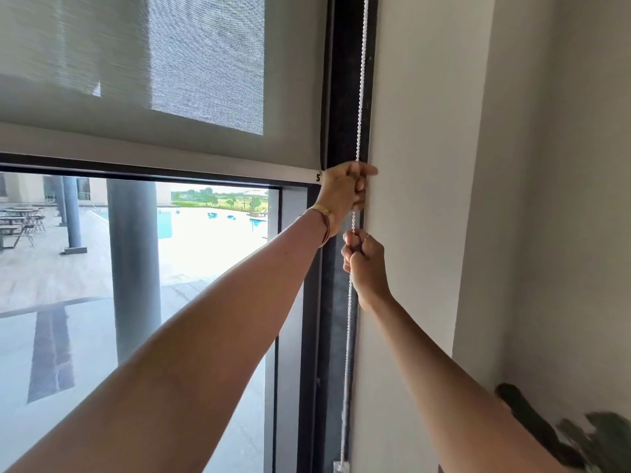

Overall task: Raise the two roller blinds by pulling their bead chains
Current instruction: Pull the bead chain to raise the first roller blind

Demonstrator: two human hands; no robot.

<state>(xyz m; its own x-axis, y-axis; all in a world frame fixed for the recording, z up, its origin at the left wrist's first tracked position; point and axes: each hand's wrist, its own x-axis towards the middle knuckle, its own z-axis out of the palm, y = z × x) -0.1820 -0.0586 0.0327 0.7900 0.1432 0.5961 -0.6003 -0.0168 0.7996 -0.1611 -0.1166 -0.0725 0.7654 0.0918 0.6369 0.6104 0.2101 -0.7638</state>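
Both hands grip the same white bead chain [359, 97], which hangs along the dark window frame [345, 97] at about 1 o'clock in the view, just beside the white wall [426, 131]. The left hand [345, 191] is closed around the chain higher up, level with the blind's bottom bar [153, 158]; the right hand [363, 257] is clenched on it just below, at about 4 o'clock from the left. Below the hands the chain drops straight to a small clear holder [341, 467] at the foot of the frame. The blind [136, 63] is partly raised: its fabric covers the upper third of the view toward 11 o'clock, and its bar lies across a dark crossbar of the frame, so the lower pane [205, 250] already shows a pool and terrace outside. I judge this blind to be somewhere in mid-lift, with more hand-over-hand pulls needed to bring the bar to the top, which lies out of view. A second blind does not show here, so whether it is already raised cannot be told. A plant [580, 438] sits blurred at 5 o'clock, well apart from the chain.
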